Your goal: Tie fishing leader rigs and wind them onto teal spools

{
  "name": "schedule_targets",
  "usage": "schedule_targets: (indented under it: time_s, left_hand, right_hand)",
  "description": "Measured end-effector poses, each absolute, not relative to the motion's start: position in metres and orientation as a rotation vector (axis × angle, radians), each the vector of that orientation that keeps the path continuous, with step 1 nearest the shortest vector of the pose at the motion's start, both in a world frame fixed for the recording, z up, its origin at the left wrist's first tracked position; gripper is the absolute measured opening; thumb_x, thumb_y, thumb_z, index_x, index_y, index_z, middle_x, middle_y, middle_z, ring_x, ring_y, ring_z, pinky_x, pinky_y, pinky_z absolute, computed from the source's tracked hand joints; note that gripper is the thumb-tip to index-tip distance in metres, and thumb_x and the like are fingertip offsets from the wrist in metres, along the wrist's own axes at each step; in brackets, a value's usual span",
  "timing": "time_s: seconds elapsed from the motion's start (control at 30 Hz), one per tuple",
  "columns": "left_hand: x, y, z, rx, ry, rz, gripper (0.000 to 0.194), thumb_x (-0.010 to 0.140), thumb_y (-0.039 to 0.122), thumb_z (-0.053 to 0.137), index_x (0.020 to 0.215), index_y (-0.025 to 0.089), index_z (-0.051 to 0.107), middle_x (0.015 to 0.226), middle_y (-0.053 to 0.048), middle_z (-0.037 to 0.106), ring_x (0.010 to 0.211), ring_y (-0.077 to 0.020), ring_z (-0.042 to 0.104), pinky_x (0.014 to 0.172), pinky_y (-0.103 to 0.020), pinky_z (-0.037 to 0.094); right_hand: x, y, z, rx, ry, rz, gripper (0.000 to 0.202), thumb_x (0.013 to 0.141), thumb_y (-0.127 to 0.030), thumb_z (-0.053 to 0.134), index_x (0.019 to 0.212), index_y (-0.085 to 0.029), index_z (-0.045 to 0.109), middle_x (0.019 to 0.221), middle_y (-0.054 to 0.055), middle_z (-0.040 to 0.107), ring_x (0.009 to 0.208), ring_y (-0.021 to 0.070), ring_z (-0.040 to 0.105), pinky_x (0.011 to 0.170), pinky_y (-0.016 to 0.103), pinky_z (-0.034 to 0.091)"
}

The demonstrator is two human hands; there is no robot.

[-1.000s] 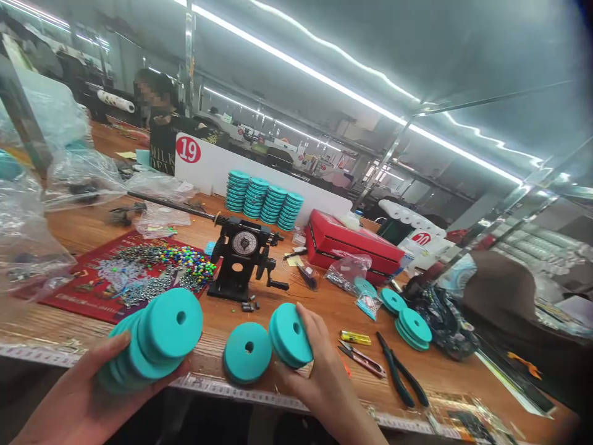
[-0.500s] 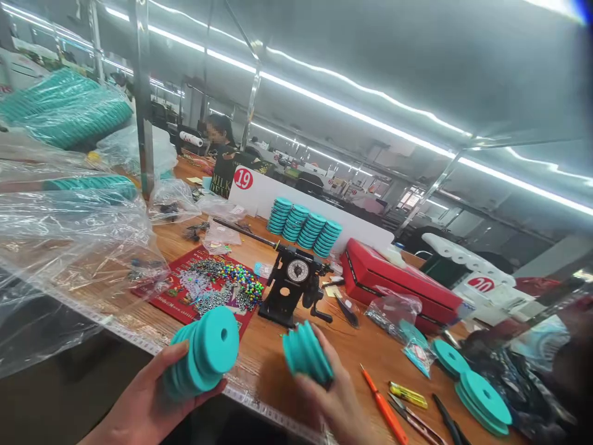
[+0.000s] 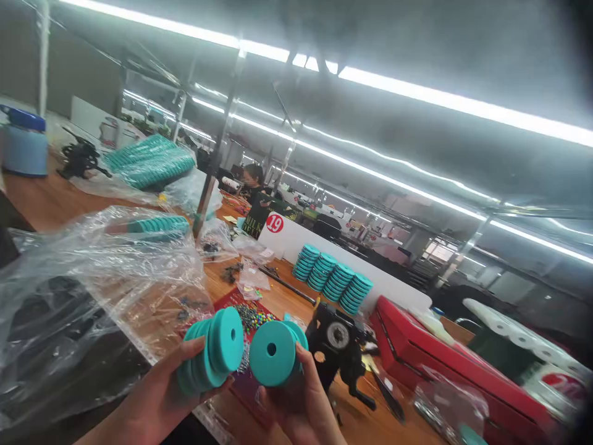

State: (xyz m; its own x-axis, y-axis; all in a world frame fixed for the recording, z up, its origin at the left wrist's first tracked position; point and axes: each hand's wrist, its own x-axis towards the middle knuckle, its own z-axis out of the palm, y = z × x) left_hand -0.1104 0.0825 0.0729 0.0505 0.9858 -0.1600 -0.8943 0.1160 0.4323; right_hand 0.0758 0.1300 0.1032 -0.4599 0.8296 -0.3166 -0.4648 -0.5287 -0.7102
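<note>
One table (image 3: 380, 429) carries the lot. Largest on it: a clear bag (image 3: 106, 247), loose and wrinkled, with teal discs inside, probably bagged to keep them together. Red box (image 3: 454, 364) on the far right, beside the white board (image 3: 389, 293). Four upright stacks (image 3: 340, 282) of teal discs stand in a row close to the board; flat faces allow piling, and the row likely saves room and makes counting easy. Winder (image 3: 331, 337) in front of them, crank toward the near side, presumably for easy reach. Left hand (image 3: 162, 383) is closed round a short run of discs (image 3: 227, 340) lying on its side, thumb over the upper rims, other fingers beneath; this grip seems chosen to stop the loose discs sliding apart. Right hand (image 3: 301, 402) pinches a smaller group (image 3: 272, 355), thumb and fingers on the rims, centre hole uncovered; fingers only as wide as the discs. Exact count in either hand: cannot tell. Both lots are raised above the near part of the table, close together but apart, faces turned partly toward the viewer. Smallest: mixed beads (image 3: 252, 316) on a red mat (image 3: 245, 395) behind the held discs, perhaps spread there so that they show up and do not roll off.
</note>
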Motion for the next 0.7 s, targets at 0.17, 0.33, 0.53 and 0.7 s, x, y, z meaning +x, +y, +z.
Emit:
schedule_targets:
  time_s: [0.17, 0.33, 0.53, 0.7]
  left_hand:
    - [-0.156, 0.115, 0.091, 0.384, 0.473, 1.553, 0.03, 0.073, 0.02, 0.06, 0.103, 0.015, 0.057, 0.081, -0.007, 0.069, 0.078, -0.0269, 0.064, 0.071, -0.043, 0.051]
    - [-0.187, 0.149, 0.103, 0.473, 0.513, 1.639, 0.02, 0.072, 0.017, 0.061, 0.092, 0.014, 0.061, 0.08, -0.007, 0.069, 0.075, -0.0236, 0.064, 0.072, -0.04, 0.051]
    - [-0.182, 0.185, 0.107, 0.539, 0.535, 1.542, 0.018, 0.071, 0.018, 0.062, 0.088, 0.013, 0.061, 0.077, -0.006, 0.069, 0.069, -0.019, 0.063, 0.071, -0.035, 0.051]
    - [-0.172, 0.21, 0.105, 0.625, 0.543, 1.405, 0.025, 0.072, 0.024, 0.061, 0.095, 0.016, 0.058, 0.076, -0.005, 0.068, 0.068, -0.0175, 0.063, 0.07, -0.033, 0.051]
  right_hand:
    - [0.004, 0.178, 0.11, -0.831, -0.868, 1.949, 0.033, 0.063, -0.039, 0.064, 0.088, -0.019, 0.055, 0.073, 0.002, 0.063, 0.066, 0.0151, 0.058, 0.06, 0.028, 0.047]
    - [-0.052, 0.223, 0.11, -0.895, -1.012, 1.687, 0.033, 0.061, -0.035, 0.065, 0.087, -0.018, 0.055, 0.066, 0.0, 0.06, 0.061, 0.0157, 0.057, 0.053, 0.029, 0.048]
    - [-0.065, 0.246, 0.109, -0.923, -0.898, 1.438, 0.035, 0.06, -0.041, 0.065, 0.085, -0.019, 0.053, 0.067, -0.001, 0.059, 0.062, 0.0146, 0.057, 0.051, 0.025, 0.047]
    - [-0.055, 0.251, 0.097, -0.874, -0.872, 1.336, 0.04, 0.059, -0.036, 0.065, 0.092, -0.017, 0.051, 0.081, 0.002, 0.062, 0.072, 0.0161, 0.059, 0.061, 0.027, 0.049]
